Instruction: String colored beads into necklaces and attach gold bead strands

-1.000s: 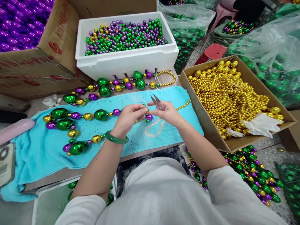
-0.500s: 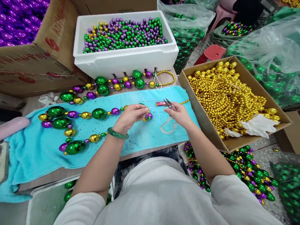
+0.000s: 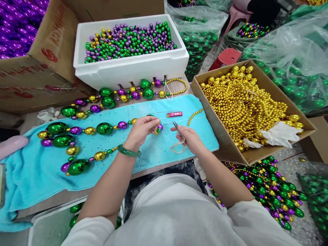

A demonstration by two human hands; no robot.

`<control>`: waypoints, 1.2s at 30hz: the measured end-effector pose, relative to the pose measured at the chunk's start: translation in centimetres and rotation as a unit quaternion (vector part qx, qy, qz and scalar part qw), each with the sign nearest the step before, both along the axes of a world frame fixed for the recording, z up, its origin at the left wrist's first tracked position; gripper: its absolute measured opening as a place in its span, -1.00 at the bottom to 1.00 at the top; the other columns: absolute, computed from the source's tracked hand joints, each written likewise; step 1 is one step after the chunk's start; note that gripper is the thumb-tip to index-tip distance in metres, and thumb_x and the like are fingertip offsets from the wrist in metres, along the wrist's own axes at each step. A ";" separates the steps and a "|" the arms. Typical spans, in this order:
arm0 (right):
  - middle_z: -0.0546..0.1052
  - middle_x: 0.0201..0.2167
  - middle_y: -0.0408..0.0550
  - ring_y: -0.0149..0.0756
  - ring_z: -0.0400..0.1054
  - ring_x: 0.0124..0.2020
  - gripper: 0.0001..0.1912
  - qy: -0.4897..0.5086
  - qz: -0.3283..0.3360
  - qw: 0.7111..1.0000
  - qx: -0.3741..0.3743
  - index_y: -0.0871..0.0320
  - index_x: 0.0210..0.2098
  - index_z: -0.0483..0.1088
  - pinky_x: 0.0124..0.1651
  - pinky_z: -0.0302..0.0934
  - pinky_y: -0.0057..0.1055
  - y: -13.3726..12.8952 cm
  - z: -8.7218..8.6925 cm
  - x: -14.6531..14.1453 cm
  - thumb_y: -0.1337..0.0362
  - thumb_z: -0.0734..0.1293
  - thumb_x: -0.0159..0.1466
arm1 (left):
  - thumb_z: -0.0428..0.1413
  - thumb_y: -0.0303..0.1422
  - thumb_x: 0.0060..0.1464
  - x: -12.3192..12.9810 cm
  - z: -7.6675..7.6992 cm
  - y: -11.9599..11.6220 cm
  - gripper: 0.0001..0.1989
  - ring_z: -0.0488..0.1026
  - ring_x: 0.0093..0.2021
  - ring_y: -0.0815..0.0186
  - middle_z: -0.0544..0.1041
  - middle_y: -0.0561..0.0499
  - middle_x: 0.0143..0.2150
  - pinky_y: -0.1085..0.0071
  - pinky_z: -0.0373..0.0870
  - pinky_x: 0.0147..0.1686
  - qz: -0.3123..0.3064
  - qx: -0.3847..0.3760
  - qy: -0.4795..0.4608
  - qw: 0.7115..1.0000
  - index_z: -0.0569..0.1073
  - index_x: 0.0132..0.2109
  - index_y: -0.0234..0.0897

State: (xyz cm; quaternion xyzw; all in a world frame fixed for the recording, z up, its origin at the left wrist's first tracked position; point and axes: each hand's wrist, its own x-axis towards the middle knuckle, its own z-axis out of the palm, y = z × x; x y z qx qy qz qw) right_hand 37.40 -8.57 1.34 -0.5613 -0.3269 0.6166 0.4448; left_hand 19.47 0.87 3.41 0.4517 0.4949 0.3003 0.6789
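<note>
My left hand (image 3: 145, 127) is closed in a pinch over the blue towel (image 3: 153, 150), on thin white thread (image 3: 167, 129) at the end of a bead necklace (image 3: 104, 128). Its purple, green and gold beads trail leftward across the towel. Small scissors (image 3: 175, 124) are in my right hand (image 3: 189, 137), blades pointing up and left near the thread. A pale cord loop (image 3: 178, 146) hangs by the same hand. Beyond it lie a small red item (image 3: 174, 113), possibly a lighter, and a short strand of gold beads (image 3: 194, 116).
A white foam box (image 3: 130, 70) of small beads stands behind the towel, with a finished-looking necklace (image 3: 106, 101) in front. To the right is a cardboard box (image 3: 225, 150) of gold bead strands. Another cardboard box (image 3: 48, 80) holds purple beads. More necklaces (image 3: 266, 191) lie lower right.
My right hand has come down and slightly left with the scissors, away from the red item, uncovering the gold strand. My left hand keeps its pinch. The whole view has shifted slightly.
</note>
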 end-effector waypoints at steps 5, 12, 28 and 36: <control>0.27 -0.62 -0.28 -0.50 0.01 -0.66 -0.27 -0.026 -0.088 0.996 -0.009 0.17 0.19 0.30 -0.61 -0.14 -0.50 0.5 -0.4 0.3 -0.14 0.31 0.17 | 0.36 -0.20 -0.25 0.2 -0.3 -0.3 -0.66 0.33 -0.55 0.48 0.47 0.04 -0.51 0.53 0.20 -0.55 0.037 0.027 0.005 0.999 0.53 -0.37 -0.35; 0.38 -0.55 -0.20 -0.45 0.17 -0.59 -0.71 -0.152 -0.052 0.986 0.040 0.15 -0.25 0.48 -0.51 0.09 -0.46 0.5 -1.5 2.9 0.06 0.31 0.22 | 0.37 -0.24 -0.33 -0.6 0.2 -0.3 -0.64 0.35 -0.55 0.48 0.49 0.06 -0.48 0.54 0.22 -0.56 0.111 0.023 -0.022 0.993 0.50 -0.37 -0.35; 0.56 -0.41 -0.03 -0.23 0.46 -0.37 -0.65 -0.073 -0.174 0.976 0.108 0.16 -0.28 0.52 -0.50 0.17 -0.42 -0.1 -0.4 7.3 -0.01 0.36 0.17 | 0.33 -0.37 -0.24 -3.6 0.5 -0.3 -0.78 0.34 -0.56 0.49 0.46 0.06 -0.50 0.58 0.25 -0.61 0.204 0.046 -0.061 0.976 0.51 -0.39 -0.36; 0.39 -0.60 -0.21 -0.52 0.03 -0.67 -0.57 -0.068 -0.176 0.978 0.093 0.18 -0.21 0.50 -0.62 -0.11 -0.49 0.0 0.5 4.7 -0.06 0.35 0.16 | 0.35 -0.35 -0.23 -2.7 0.1 -0.9 -0.75 0.36 -0.57 0.50 0.52 0.03 -0.46 0.59 0.27 -0.61 0.181 0.037 -0.085 0.979 0.50 -0.37 -0.35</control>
